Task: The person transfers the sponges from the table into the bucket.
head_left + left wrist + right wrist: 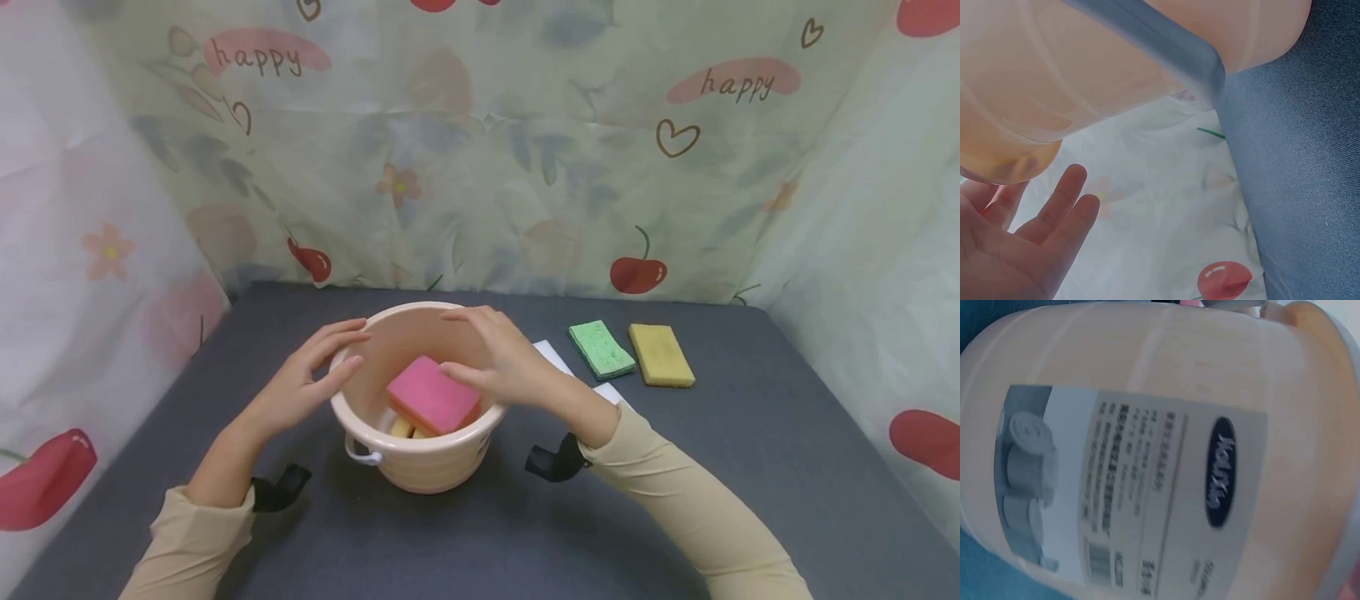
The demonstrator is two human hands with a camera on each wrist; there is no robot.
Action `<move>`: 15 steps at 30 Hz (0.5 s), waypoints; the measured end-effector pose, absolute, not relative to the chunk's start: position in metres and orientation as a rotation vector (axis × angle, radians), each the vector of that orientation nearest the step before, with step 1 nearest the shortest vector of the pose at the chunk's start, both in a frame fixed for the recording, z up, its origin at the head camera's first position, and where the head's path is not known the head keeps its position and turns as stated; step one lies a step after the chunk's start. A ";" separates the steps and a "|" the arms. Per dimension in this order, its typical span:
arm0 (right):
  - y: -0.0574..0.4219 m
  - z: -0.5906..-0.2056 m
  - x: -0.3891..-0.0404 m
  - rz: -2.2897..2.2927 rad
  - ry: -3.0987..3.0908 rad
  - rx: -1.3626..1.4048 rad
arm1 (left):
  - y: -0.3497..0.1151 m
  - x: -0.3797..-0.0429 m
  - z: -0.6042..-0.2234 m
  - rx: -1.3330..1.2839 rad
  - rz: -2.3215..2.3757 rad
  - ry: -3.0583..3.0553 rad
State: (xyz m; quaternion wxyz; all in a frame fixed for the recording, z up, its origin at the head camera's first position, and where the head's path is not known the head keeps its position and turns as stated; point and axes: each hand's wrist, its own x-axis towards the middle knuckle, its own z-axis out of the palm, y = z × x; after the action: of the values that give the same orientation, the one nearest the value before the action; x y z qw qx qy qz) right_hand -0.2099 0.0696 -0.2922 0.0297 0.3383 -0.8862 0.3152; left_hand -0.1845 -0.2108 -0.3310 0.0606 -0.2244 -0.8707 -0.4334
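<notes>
A peach-coloured plastic bucket (431, 467) stands upright on the dark table, its grey-white handle (1172, 53) hanging at the side. Inside lies a pink sponge (431, 393) with yellowish pieces partly visible beneath it. My left hand (311, 375) is at the bucket's left rim, fingers spread and relaxed; in the left wrist view nothing is in its palm. Over the right side of the rim reaches my right hand (498, 354), thumb and fingers apart above the pink sponge, gripping nothing that I can see. The right wrist view is filled by the bucket's printed label (1172, 487).
Right of the bucket lie a green sponge (602, 348) and a yellow sponge (662, 355). White paper-like pieces (553, 357) show partly behind my right forearm. Printed curtains (487, 183) enclose the dark table (450, 550) at the back and sides.
</notes>
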 end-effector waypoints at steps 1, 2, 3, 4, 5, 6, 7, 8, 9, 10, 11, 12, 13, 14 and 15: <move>0.072 -0.292 -0.210 0.996 -2.718 1.038 | -0.211 -0.184 -0.331 -0.677 -1.312 -2.637; 0.074 -0.291 -0.210 1.018 -2.698 1.037 | -0.211 -0.184 -0.331 -0.676 -1.313 -2.639; 0.077 -0.291 -0.210 1.032 -2.675 1.041 | -0.211 -0.184 -0.331 -0.675 -1.314 -2.639; 0.080 -0.290 -0.210 1.048 -2.659 1.040 | -0.210 -0.184 -0.331 -0.673 -1.316 -2.640; 0.083 -0.290 -0.210 1.058 -2.638 1.045 | -0.210 -0.184 -0.331 -0.671 -1.317 -2.641; 0.087 -0.290 -0.211 1.065 -2.618 1.049 | -0.210 -0.184 -0.331 -0.671 -1.318 -2.641; 0.090 -0.290 -0.211 1.071 -2.601 1.055 | -0.210 -0.184 -0.331 -0.672 -1.319 -2.641; 0.094 -0.291 -0.211 1.070 -2.589 1.055 | -0.210 -0.184 -0.331 -0.674 -1.318 -2.638; 0.098 -0.292 -0.211 1.067 -2.584 1.049 | -0.210 -0.184 -0.331 -0.675 -1.317 -2.636; 0.102 -0.293 -0.211 1.064 -2.585 1.039 | -0.210 -0.184 -0.331 -0.674 -1.316 -2.636; 0.105 -0.294 -0.212 1.059 -2.582 1.031 | -0.210 -0.184 -0.331 -0.673 -1.316 -2.635; 0.108 -0.295 -0.212 1.056 -2.586 1.020 | -0.210 -0.184 -0.331 -0.673 -1.317 -2.633; 0.112 -0.296 -0.212 1.049 -2.592 1.008 | -0.210 -0.184 -0.331 -0.672 -1.316 -2.632; 0.115 -0.297 -0.212 1.045 -2.603 0.988 | -0.210 -0.184 -0.331 -0.671 -1.316 -2.631; 0.118 -0.298 -0.211 1.045 -2.613 0.968 | -0.210 -0.184 -0.331 -0.671 -1.317 -2.632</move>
State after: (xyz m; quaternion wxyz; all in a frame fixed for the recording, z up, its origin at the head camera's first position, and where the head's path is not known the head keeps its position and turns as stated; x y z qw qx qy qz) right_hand -0.2114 0.1184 -0.2983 0.0827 0.3242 -0.8750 0.3499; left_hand -0.1841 -0.2104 -0.3308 0.0616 -0.2218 -0.8702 -0.4356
